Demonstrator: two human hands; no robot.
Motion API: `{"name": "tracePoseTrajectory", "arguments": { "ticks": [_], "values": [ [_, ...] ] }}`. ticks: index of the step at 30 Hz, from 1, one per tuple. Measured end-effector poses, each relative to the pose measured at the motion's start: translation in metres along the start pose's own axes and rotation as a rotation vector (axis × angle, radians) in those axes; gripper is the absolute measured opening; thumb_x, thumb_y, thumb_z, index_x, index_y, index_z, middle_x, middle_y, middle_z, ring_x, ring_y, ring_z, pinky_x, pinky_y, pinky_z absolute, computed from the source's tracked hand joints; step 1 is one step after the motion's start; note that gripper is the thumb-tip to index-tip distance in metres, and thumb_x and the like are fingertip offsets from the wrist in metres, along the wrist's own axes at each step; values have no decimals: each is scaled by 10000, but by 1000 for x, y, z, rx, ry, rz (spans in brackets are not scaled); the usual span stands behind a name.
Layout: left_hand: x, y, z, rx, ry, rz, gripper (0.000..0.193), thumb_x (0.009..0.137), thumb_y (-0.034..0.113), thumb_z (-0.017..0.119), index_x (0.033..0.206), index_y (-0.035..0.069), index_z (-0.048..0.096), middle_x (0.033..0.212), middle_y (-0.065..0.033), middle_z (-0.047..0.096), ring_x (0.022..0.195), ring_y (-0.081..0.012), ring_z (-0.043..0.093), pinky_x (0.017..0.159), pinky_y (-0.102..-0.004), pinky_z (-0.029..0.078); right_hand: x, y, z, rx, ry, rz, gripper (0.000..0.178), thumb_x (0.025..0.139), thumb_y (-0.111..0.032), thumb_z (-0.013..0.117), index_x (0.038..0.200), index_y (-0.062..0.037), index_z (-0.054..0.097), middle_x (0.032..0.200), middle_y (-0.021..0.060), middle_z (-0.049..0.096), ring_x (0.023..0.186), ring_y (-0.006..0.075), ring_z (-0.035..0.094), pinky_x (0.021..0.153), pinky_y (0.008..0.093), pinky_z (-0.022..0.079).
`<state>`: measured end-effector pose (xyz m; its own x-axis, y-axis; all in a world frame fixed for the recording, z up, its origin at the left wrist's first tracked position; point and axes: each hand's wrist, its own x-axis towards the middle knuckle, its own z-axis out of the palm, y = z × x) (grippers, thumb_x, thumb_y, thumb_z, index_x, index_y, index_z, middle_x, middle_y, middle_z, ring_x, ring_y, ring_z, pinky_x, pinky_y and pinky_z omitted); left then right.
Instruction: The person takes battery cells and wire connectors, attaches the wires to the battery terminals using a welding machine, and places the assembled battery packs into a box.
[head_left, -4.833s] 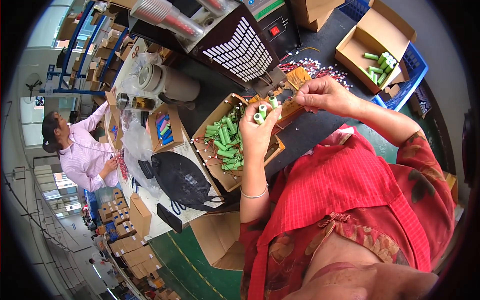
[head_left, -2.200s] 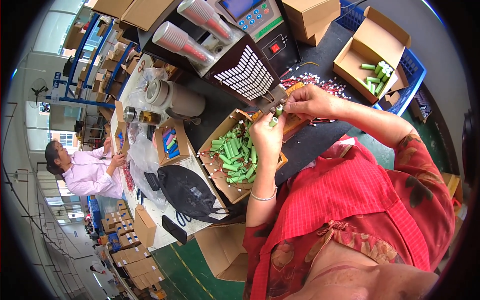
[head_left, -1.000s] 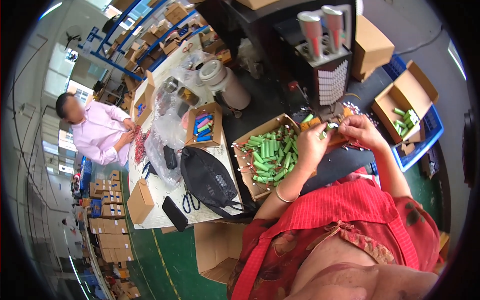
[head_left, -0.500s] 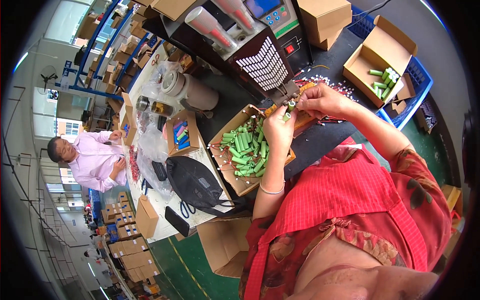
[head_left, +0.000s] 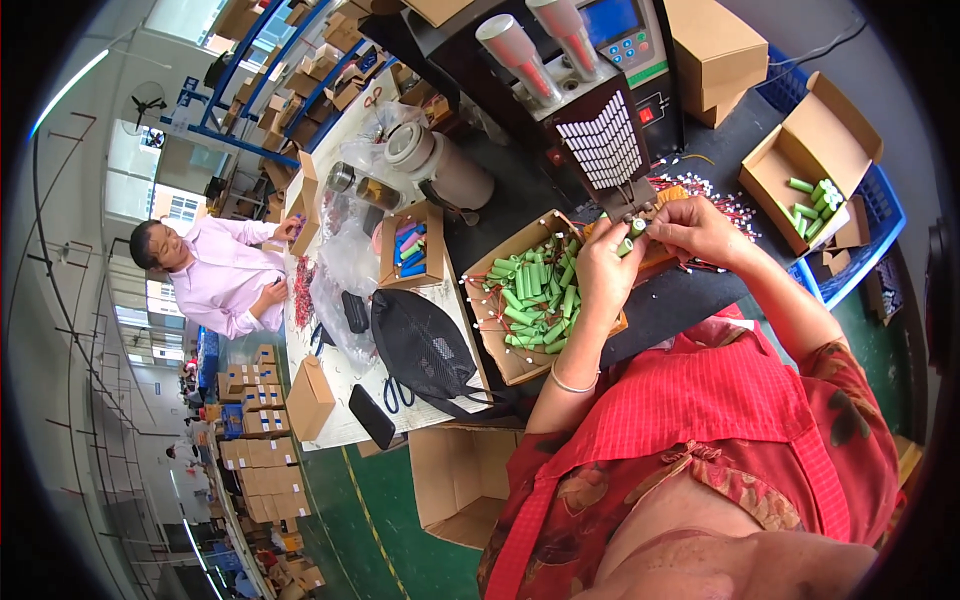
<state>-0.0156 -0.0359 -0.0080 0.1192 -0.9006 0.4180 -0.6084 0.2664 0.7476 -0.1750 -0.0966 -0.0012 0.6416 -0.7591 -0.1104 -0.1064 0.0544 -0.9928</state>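
My left hand is closed on a green cylindrical battery cell, held just below the metal tips of a black bench machine. A second green cell sits between the same fingers. Opposite it, my right hand pinches close to the end of the upper cell; what lies in its fingertips is too small to make out. Left of my left hand, a cardboard box holds many green cells with thin red wires. Behind my right hand lie red wires with white connectors.
An open carton with green cells rests by a blue crate at the right. On the left stand a grey flask, a box of blue cells, a black mesh bag and a phone. Across the table is a co-worker.
The whole view has shifted, so the bench appears farther right and slightly lower. Both my hands remain together at the machine tips, with the cells still in the left one.
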Motion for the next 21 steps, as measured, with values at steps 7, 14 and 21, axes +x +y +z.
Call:
{"name": "tracePoseTrajectory", "arguments": {
  "ticks": [7, 14, 21],
  "values": [
    [-17, 2, -19, -370, -26, -291, 243, 809, 73, 631, 1031, -25, 607, 816, -13, 619, 698, -40, 519, 616, -189, 433, -24, -13, -12, 64, -179, 45, 215, 849, -215, 596, 883, -4, 619, 662, 11, 576, 594, 66, 548, 549, 209, 465],
    [-15, -9, -35, -1130, -297, -556, 295, 760, -11, 657, 1023, 29, 529, 911, -92, 623, 671, -58, 543, 594, -161, 433, -34, -6, -6, -1, -78, -135, 225, 842, -225, 607, 871, -4, 635, 662, 6, 577, 583, 57, 534, 522, 208, 446],
    [-5, -23, -5, -417, -132, -357, 237, 806, 55, 633, 1025, -22, 587, 808, -7, 610, 622, -33, 519, 527, -161, 404, -6, 1, 1, -17, 11, -41, 248, 859, -248, 575, 788, -17, 631, 579, -38, 511, 535, 42, 450, 467, 233, 371]
  ]
}}
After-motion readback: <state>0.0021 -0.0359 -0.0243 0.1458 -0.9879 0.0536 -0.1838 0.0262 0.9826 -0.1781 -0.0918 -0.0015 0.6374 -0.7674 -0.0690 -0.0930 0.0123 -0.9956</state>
